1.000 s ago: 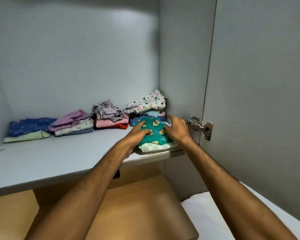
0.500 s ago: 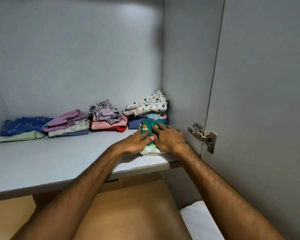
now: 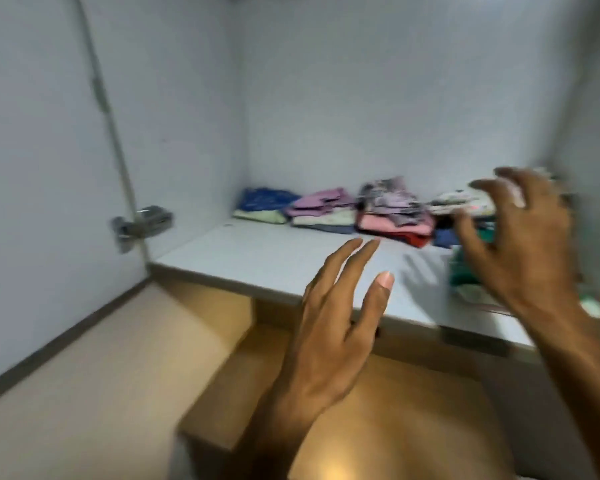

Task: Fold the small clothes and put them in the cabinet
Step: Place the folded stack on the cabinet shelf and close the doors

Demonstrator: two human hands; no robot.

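Folded small clothes lie in a row along the back of the grey cabinet shelf: a blue pile, a pink and lilac pile, a patterned pile on pink and red, and a white spotted pile. A folded green garment rests near the shelf's front right, partly hidden by my right hand. That hand hovers in front of it, fingers spread, holding nothing. My left hand is raised before the shelf edge, open and empty. The picture is blurred.
The open left cabinet door with a metal hinge stands at the left. Below the shelf sits a wooden surface and a lower tan step.
Both hands have let go of the green garment and pulled back from the shelf, fingers now spread. The view has swung left, so the left door shows instead of the right one.
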